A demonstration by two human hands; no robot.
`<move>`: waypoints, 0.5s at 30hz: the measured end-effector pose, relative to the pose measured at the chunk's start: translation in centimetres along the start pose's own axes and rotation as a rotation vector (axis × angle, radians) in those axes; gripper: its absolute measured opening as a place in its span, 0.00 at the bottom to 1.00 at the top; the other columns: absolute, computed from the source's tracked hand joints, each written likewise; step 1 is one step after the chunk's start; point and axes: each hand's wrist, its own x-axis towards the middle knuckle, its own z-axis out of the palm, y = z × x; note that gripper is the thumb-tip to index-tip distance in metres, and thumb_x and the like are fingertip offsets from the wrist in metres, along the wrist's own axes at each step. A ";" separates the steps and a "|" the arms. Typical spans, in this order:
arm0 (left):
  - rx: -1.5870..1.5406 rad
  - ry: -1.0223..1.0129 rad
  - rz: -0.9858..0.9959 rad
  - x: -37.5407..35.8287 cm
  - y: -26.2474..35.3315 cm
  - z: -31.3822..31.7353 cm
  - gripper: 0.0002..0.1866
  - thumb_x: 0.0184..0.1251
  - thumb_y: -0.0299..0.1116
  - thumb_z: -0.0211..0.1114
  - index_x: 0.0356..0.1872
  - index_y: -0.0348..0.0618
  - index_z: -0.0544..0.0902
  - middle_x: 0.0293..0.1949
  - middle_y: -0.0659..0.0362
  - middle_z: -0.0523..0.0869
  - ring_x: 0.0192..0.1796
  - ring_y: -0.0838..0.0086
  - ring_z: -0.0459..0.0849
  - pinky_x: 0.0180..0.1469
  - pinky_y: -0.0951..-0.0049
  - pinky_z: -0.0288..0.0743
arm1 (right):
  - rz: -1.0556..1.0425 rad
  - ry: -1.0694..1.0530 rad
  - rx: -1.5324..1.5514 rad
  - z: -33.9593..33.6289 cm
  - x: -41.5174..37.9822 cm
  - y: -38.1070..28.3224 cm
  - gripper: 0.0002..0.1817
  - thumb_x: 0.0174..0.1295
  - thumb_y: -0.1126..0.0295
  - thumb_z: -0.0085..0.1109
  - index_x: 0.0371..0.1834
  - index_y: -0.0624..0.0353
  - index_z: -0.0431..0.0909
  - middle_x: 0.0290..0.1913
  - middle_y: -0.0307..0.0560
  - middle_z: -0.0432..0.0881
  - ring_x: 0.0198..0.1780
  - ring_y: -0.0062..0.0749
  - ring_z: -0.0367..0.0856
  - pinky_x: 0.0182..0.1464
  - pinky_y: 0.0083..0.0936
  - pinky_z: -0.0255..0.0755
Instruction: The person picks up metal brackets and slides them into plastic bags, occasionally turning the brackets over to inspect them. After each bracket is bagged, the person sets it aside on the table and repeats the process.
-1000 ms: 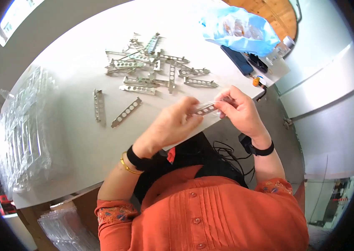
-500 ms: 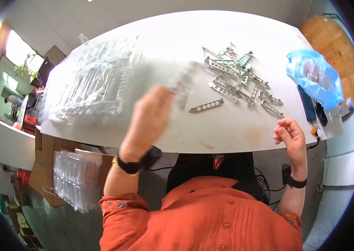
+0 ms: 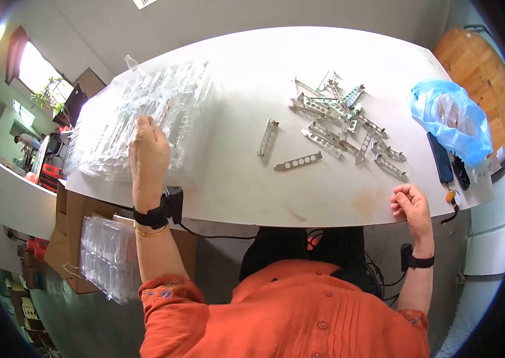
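My left hand (image 3: 150, 152) reaches over the clear plastic trays (image 3: 100, 140) on the left of the table, its fingertips pinched together. What lies in that pinch is hidden against the shiny plastic. Slim metal brackets with round holes show through the trays. To the right of this hand, one loose bracket (image 3: 268, 138) lies slanted, and another bracket (image 3: 298, 161) rests nearer the front. A heap of similar brackets (image 3: 339, 116) spreads over the table's right half. My right hand (image 3: 411, 206) hovers at the front edge, fingers loosely curled with nothing visible in them, close to the lowest bracket (image 3: 391, 168).
On the right of the white table (image 3: 234, 197) lie a blue plastic bag (image 3: 452, 122) and a dark phone (image 3: 440, 158). More clear trays (image 3: 109, 256) stand beside a cardboard box (image 3: 62, 238) below. A cable runs from my left wristband. Another person (image 3: 26, 142) is far left.
My left hand has moved left, from the middle of the table to the trays. A blurred bracket showed at its fingers before. My right hand has barely moved.
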 end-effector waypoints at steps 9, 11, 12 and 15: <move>0.171 -0.067 0.017 0.5 2.3 1.3 0.07 0.67 0.28 0.59 0.42 0.39 0.78 0.32 0.45 0.87 0.38 0.52 0.88 0.41 0.55 0.80 | 0.027 0.011 -0.003 0.2 -0.2 -0.2 0.08 0.74 0.66 0.57 0.48 0.57 0.78 0.36 0.35 0.83 0.33 0.13 0.80 0.33 0.13 0.78; 0.194 -0.039 0.052 0.5 2.1 1.8 0.06 0.66 0.28 0.60 0.41 0.40 0.79 0.31 0.46 0.87 0.37 0.53 0.88 0.40 0.55 0.80 | 0.013 0.003 0.009 0.3 -0.2 -0.1 0.07 0.74 0.66 0.57 0.48 0.57 0.78 0.36 0.35 0.83 0.33 0.13 0.80 0.34 0.13 0.77; 0.209 -0.007 0.059 0.4 2.3 1.9 0.05 0.65 0.28 0.60 0.39 0.39 0.80 0.32 0.46 0.87 0.37 0.54 0.88 0.41 0.56 0.80 | 0.013 0.000 0.008 0.2 -0.1 -0.1 0.07 0.74 0.66 0.57 0.48 0.57 0.78 0.36 0.35 0.83 0.33 0.13 0.80 0.34 0.13 0.77; 0.257 0.075 0.130 0.5 2.2 2.0 0.05 0.64 0.29 0.62 0.36 0.38 0.82 0.34 0.46 0.86 0.39 0.54 0.86 0.43 0.58 0.79 | 0.001 -0.010 0.003 0.1 -0.1 0.0 0.07 0.74 0.67 0.57 0.48 0.57 0.78 0.36 0.35 0.83 0.33 0.13 0.80 0.34 0.14 0.77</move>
